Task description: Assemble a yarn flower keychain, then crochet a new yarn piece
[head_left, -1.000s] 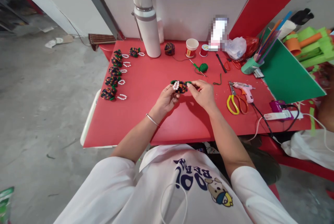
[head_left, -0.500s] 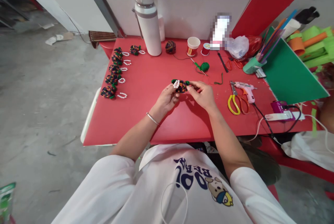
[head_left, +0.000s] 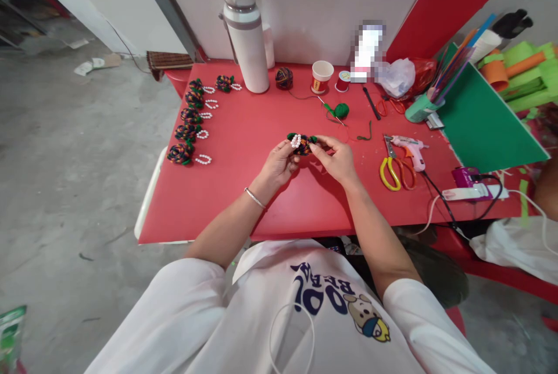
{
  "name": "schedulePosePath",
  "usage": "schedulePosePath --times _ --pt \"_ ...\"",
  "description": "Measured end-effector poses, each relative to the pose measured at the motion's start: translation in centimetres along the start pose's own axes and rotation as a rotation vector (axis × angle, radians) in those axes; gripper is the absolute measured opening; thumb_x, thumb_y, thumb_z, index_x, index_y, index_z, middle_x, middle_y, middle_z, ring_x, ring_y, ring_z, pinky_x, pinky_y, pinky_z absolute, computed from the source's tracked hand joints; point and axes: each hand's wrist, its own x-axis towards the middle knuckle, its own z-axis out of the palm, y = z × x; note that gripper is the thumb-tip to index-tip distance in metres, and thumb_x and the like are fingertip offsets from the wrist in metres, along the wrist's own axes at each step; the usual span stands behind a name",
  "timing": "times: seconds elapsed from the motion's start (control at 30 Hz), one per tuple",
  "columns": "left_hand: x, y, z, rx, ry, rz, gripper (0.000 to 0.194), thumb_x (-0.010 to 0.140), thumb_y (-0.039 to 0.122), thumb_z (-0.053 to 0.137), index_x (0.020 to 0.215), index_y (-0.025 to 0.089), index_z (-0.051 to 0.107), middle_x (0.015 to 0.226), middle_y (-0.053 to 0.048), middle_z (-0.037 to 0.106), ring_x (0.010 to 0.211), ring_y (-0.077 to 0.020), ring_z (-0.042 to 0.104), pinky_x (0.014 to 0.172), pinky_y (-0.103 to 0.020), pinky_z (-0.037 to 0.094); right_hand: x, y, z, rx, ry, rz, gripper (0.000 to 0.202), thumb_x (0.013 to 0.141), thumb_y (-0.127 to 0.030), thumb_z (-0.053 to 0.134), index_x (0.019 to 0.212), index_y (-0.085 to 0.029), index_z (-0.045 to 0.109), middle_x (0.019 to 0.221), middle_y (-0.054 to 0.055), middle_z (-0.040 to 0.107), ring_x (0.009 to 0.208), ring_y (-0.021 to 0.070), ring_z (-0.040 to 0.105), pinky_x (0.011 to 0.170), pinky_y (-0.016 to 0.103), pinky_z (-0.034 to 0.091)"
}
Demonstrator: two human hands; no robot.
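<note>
Between my hands, above the red table [head_left: 226, 188], is a crocheted yarn charm [head_left: 304, 146] in dark mixed colours with green ends. A loop of white beads [head_left: 296, 141] lies over its left part. My left hand [head_left: 281, 161] grips the charm's left side between thumb and fingers. My right hand [head_left: 335, 157] pinches its right side, thumb in front and fingers behind. Beyond them lie a green yarn ball [head_left: 341, 110], a crochet hook [head_left: 329, 109] and a short piece of green yarn [head_left: 370, 131].
Several similar charms [head_left: 179, 153] with bead loops line the table's left side. A white bottle [head_left: 247, 42], multicoloured yarn ball [head_left: 284, 78] and paper cup [head_left: 321, 78] stand behind. Scissors [head_left: 391, 171], a pink glue gun [head_left: 412, 150] and a power strip [head_left: 473, 193] lie right. Another person's arm [head_left: 548, 193] shows.
Almost nothing differs. Both hands keep hold of the charm in the same place, and the right thumb has shifted slightly left over it.
</note>
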Motion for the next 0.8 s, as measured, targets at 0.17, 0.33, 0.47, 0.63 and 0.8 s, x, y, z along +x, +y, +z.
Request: schedulePosePath --times 0.17,0.33,0.47,0.63,0.8 --pt "0.06 -0.10 0.02 0.010 0.025 0.006 0.031 0.078 0.022 0.086 0.086 0.018 0.056 0.067 0.005 0.063 0.041 -0.0021 0.050 0.035 -0.012 0.025 0.20 0.18 0.16 0.042 0.014 0.029 0.036 0.091 -0.051 0.066 0.102 -0.021 0.082 0.099 0.007 0.082 0.089 0.0205 0.073 0.082 0.034 0.058" --pt "-0.07 -0.03 0.12 0.024 0.031 0.010 0.031 0.077 0.023 0.087 0.085 0.018 0.057 0.066 0.006 0.062 0.041 -0.0020 0.050 0.036 -0.012 0.024 0.18 0.26 0.12 0.084 -0.017 0.066 0.040 0.094 -0.056 0.061 0.097 -0.021 0.079 0.088 0.004 0.078 0.088 0.0200 0.072 0.083 0.033 0.056" --pt "-0.19 0.04 0.27 0.028 0.036 0.013 0.030 0.078 0.022 0.086 0.084 0.018 0.057 0.066 0.005 0.062 0.041 -0.0025 0.050 0.036 -0.012 0.025 0.16 0.27 0.23 0.085 -0.010 0.070 0.041 0.095 -0.058 0.060 0.095 -0.021 0.079 0.089 0.005 0.078 0.087 0.0199 0.071 0.083 0.033 0.056" --pt "-0.31 0.04 0.45 0.045 0.050 0.041 0.027 0.078 0.019 0.083 0.083 0.018 0.056 0.064 0.005 0.064 0.040 -0.0040 0.051 0.035 -0.013 0.026 0.28 0.30 0.59 0.060 0.108 0.061 0.040 0.084 -0.058 0.074 0.103 -0.022 0.076 0.097 0.006 0.079 0.085 0.0195 0.071 0.080 0.034 0.056" --pt "-0.34 -0.02 0.59 0.084 0.072 0.072 0.029 0.077 0.020 0.084 0.080 0.019 0.056 0.061 0.005 0.064 0.039 -0.0046 0.050 0.034 -0.015 0.024 0.35 0.15 0.45 -0.007 0.166 0.008 0.030 0.091 -0.051 0.065 0.084 -0.023 0.074 0.083 0.004 0.077 0.079 0.0187 0.068 0.083 0.035 0.055"
